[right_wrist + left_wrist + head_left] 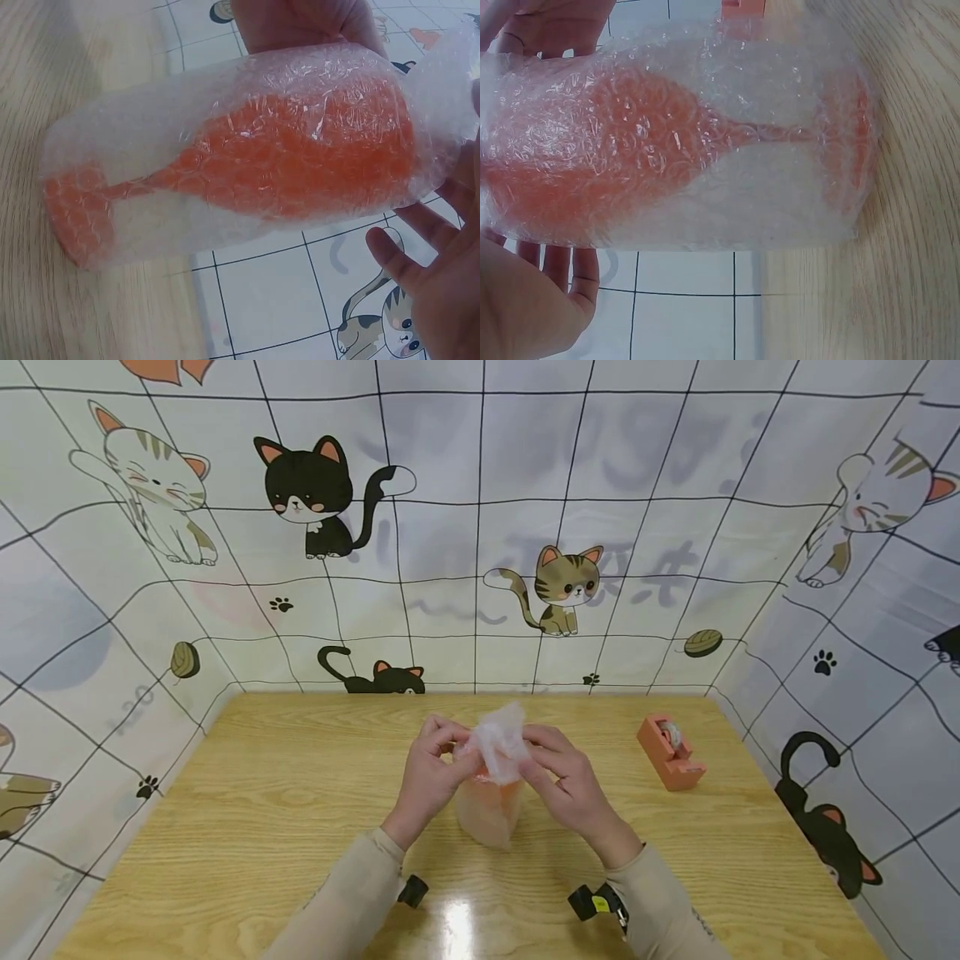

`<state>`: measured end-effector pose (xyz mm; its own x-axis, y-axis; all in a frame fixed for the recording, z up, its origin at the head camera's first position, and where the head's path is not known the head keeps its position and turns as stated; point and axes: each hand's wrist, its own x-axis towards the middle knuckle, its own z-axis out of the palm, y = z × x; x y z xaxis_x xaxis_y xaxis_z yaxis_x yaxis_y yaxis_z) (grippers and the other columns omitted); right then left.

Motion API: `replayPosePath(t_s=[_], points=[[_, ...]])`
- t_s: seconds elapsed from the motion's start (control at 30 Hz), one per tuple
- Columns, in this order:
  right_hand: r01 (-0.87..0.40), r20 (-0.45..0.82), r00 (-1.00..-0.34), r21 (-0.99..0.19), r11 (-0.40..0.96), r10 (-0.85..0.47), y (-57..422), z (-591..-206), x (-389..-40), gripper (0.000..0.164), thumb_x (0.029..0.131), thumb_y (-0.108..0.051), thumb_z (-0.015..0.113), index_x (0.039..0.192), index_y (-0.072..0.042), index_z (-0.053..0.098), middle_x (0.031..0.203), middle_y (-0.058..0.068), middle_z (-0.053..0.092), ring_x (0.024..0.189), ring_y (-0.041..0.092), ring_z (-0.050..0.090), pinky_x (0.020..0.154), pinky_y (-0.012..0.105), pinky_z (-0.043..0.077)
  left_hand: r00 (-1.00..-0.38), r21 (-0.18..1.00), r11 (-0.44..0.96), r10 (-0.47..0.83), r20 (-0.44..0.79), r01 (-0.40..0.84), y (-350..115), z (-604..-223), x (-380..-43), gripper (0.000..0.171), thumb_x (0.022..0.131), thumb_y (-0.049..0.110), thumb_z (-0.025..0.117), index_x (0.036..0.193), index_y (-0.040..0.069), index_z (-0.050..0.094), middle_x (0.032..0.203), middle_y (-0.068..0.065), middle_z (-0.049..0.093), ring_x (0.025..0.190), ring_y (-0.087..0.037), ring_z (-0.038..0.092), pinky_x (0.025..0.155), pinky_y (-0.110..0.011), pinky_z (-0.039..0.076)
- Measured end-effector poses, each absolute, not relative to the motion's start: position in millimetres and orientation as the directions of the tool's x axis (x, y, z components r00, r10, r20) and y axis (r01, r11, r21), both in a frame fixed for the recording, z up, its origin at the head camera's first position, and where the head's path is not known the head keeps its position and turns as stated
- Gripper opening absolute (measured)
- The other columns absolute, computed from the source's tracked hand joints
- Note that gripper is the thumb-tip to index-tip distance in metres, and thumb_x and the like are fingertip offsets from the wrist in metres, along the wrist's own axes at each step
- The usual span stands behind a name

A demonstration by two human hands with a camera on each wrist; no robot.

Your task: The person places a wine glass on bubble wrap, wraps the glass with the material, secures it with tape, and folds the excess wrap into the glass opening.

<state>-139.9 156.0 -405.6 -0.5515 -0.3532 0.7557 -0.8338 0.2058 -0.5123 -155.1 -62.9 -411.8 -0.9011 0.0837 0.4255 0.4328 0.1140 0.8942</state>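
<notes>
An orange stemmed wine glass [300, 157] is wrapped in clear bubble wrap [772, 217] and stands upright on the table, base down. Loose wrap is bunched into a white tuft above its rim in the head view. My left hand [432, 768] holds this gathered wrap from the left, thumb and fingers at the top edge. From the other side, my right hand [570, 781] pinches the wrap between thumb and fingers. In the right wrist view some of the right hand's fingers are spread beside the upper bowl. The wrap partly hides the fingertips.
An orange tape dispenser [670, 752] with a roll of clear tape stands on the right of the wooden table [285, 793]. Cloth walls [442, 543] with a grid and cat prints enclose the back and sides. A black wrist camera [592, 902] sits by the right sleeve.
</notes>
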Motion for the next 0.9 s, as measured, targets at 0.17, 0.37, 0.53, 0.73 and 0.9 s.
replayPosePath(t_s=[0.17,0.37,0.53,0.73,0.9], points=[[-0.798,0.741,-0.602,-0.543,0.262,-0.296,150.3,-403.9,-138.7,0.012,0.094,-0.001,0.072,0.102,-0.002,0.081,0.121,0.011,0.071,0.117,0.023,0.062,0.101,0.026,0.05,-0.898,0.89,0.125,0.109,0.427,0.438,-64.2,-412.3,-154.2,0.01,0.085,0.005,0.081,0.094,0.003,0.078,0.102,-0.011,0.056,0.092,-0.02,0.054,0.078,-0.026,0.049],[-0.77,0.746,-0.627,-0.551,0.32,-0.224,142.8,-404.1,-139.7,0.014,0.082,0.004,0.081,0.092,-0.005,0.082,0.111,0.01,0.075,0.108,0.024,0.066,0.094,0.022,0.052,-0.877,0.859,0.189,0.17,0.449,0.477,-70.2,-413.0,-155.8,0.01,0.091,0.008,0.078,0.1,0.005,0.079,0.11,-0.009,0.059,0.101,-0.02,0.057,0.084,-0.029,0.052],[-0.743,0.741,-0.645,-0.551,0.381,-0.188,139.8,-401.7,-140.3,0.017,0.077,0.002,0.086,0.091,-0.005,0.08,0.106,0.01,0.076,0.101,0.026,0.069,0.086,0.021,0.054,-0.853,0.832,0.21,0.227,0.47,0.514,-76.7,-412.6,-157.1,0.015,0.096,0.009,0.073,0.109,0.004,0.079,0.112,-0.009,0.059,0.102,-0.021,0.058,0.086,-0.032,0.051],[-0.702,0.692,-0.695,-0.594,0.394,-0.195,139.1,-395.4,-139.5,0.016,0.078,-0.003,0.088,0.088,-0.007,0.076,0.108,0.008,0.076,0.101,0.024,0.068,0.082,0.03,0.056,-0.851,0.842,0.183,0.264,0.455,0.507,-79.9,-409.8,-155.7,0.023,0.099,0.016,0.071,0.12,0.007,0.076,0.111,-0.009,0.057,0.104,-0.023,0.056,0.088,-0.04,0.052],[-0.673,0.654,-0.728,-0.624,0.396,-0.207,141.0,-392.2,-140.6,0.016,0.081,-0.005,0.087,0.087,-0.01,0.073,0.108,0.006,0.075,0.101,0.023,0.067,0.078,0.032,0.055,-0.855,0.852,0.169,0.267,0.445,0.496,-78.9,-408.5,-156.4,0.045,0.098,0.017,0.073,0.142,0.014,0.063,0.118,-0.01,0.059,0.11,-0.024,0.06,0.092,-0.041,0.053]])
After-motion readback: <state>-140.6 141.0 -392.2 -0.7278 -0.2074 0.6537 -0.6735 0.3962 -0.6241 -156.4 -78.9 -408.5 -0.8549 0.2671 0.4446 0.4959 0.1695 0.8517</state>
